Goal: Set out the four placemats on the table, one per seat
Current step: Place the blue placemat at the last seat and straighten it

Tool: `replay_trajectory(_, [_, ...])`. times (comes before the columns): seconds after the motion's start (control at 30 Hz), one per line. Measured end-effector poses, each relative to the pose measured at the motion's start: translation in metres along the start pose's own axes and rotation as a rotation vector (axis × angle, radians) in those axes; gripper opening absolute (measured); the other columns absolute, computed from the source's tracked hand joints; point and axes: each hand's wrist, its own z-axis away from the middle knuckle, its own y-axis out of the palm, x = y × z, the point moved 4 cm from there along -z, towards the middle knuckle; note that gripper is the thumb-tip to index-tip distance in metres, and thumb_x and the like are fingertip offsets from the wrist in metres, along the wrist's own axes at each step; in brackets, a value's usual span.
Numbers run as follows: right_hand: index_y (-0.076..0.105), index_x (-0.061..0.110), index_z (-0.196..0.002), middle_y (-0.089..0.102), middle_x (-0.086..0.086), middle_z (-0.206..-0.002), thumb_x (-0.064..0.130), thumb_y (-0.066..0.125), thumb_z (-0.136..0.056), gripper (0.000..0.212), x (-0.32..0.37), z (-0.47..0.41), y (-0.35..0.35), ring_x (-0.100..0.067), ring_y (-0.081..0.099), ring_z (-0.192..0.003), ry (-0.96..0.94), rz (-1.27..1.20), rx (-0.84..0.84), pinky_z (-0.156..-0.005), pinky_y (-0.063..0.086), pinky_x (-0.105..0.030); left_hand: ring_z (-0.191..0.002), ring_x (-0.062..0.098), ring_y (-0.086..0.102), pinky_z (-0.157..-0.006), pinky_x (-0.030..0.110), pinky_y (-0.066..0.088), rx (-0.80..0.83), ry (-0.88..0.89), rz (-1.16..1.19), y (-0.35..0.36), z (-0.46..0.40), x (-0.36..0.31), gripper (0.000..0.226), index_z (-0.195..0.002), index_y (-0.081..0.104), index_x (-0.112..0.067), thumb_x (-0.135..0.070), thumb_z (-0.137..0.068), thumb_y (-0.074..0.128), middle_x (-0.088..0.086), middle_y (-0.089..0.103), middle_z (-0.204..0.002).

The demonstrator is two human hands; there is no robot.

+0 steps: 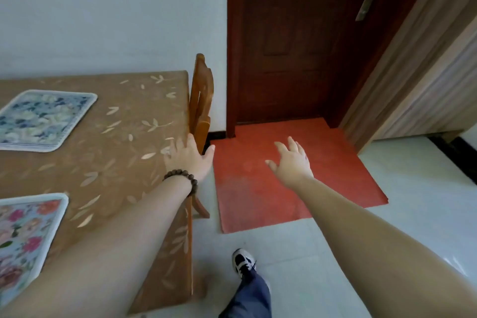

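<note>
Two placemats down, both hands empty
Left hand [189, 160] and right hand [291, 160] are being spread wide; blue floral placemat [44, 119] and pink floral placemat [24, 242] are lying left of them, so the rest probably need fetching and squaring up per seat.

I count two placemats on one worktop [124, 137]: a blue-flowered placemat [44, 120] and a pink-flowered placemat [24, 242]. I see one chair [201, 100], one red floor mat [284, 188], one door [309, 41], one bead bracelet [184, 179] and one shoe [242, 262].

Left hand [189, 160], right hand [290, 160] (both empty)
</note>
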Motion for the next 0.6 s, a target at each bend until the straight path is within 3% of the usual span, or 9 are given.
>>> replay_trajectory(0.3, [0.027, 0.026, -0.145, 0.007, -0.006, -0.159, 0.047, 0.043, -0.095, 0.057, 0.065, -0.195, -0.008, -0.025, 0.002, -0.145, -0.273, 0.067, 0.098, -0.118, 0.011, -0.045, -0.142, 0.03, 0.014, -0.113, 0.05, 0.015, -0.086, -0.3, 0.105, 0.002, -0.154, 0.002, 0.08, -0.148, 0.019, -0.015, -0.067, -0.088, 0.027, 0.012, 0.023, -0.154])
replay_trajectory(0.6, [0.026, 0.022, -0.146, 0.012, -0.01, -0.158, 0.046, 0.033, -0.098, 0.055, 0.162, -0.314, 0.007, -0.025, 0.002, -0.145, -0.577, 0.09, 0.193, -0.118, 0.009, -0.042, -0.145, 0.024, 0.005, -0.115, 0.048, 0.011, -0.093, -0.525, 0.118, -0.014, -0.228, 0.033, 0.083, -0.15, 0.011, -0.017, -0.069, -0.087, 0.024, 0.007, 0.014, -0.157])
